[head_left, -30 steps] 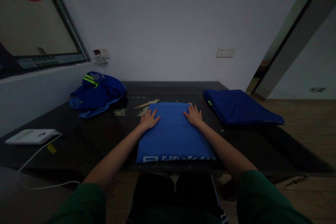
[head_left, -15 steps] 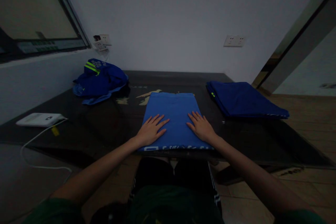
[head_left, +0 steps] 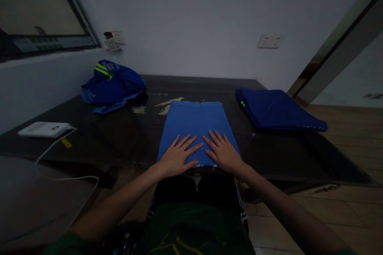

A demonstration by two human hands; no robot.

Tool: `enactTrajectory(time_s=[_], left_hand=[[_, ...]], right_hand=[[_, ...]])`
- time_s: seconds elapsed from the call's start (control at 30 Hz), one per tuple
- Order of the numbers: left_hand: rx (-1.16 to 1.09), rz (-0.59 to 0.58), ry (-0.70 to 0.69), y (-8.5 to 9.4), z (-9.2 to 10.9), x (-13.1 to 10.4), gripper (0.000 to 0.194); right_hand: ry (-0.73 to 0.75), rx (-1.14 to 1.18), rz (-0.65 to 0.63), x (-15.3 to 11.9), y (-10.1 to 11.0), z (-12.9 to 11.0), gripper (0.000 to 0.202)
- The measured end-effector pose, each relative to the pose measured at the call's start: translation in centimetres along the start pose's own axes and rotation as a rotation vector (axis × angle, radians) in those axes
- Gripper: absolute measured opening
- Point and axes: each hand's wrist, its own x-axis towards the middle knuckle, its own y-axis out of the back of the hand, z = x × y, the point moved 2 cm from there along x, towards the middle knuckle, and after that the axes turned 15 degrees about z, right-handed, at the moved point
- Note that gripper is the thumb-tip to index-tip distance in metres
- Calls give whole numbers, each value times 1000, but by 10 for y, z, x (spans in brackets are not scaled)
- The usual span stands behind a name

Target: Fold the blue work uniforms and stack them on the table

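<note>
A folded light-blue garment (head_left: 196, 121) lies flat at the front edge of the dark table, with white lettering partly showing along its near edge. My left hand (head_left: 179, 155) rests on its lower left part, palm down and fingers spread. On the lower right part lies my right hand (head_left: 223, 151), also flat with fingers apart. Both hands press on the cloth without gripping it, and they cover some of the lettering.
At the back left sits a crumpled dark-blue garment (head_left: 115, 85) with yellow-green stripes. A folded dark-blue garment (head_left: 278, 109) lies on the right of the table (head_left: 191, 83). A white power bank (head_left: 44, 129) with a cable is at the left. Sockets (head_left: 269, 41) are on the wall.
Both hands have slid inward and toward me over the light-blue garment, so they are closer together near its front edge. The view has tilted slightly.
</note>
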Motion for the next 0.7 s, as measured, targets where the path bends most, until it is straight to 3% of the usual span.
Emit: enactTrajectory(time_s=[0.13, 0.37, 0.47, 0.6, 0.7], left_hand=[[5, -11, 9, 4, 0, -10, 70], [-197, -82, 77, 15, -5, -11, 58], [-367, -27, 199, 27, -33, -6, 45], [-248, 259, 495, 44, -92, 1, 45], [-374, 269, 788, 42, -126, 4, 55]], right_hand=[[14, -4, 7, -14, 4, 8, 56], [-11, 40, -10, -22, 12, 11, 57], [-76, 172, -39, -15, 24, 21, 50], [-222, 297, 124, 22, 40, 58, 35], [-375, 262, 185, 61, 35, 94, 34]])
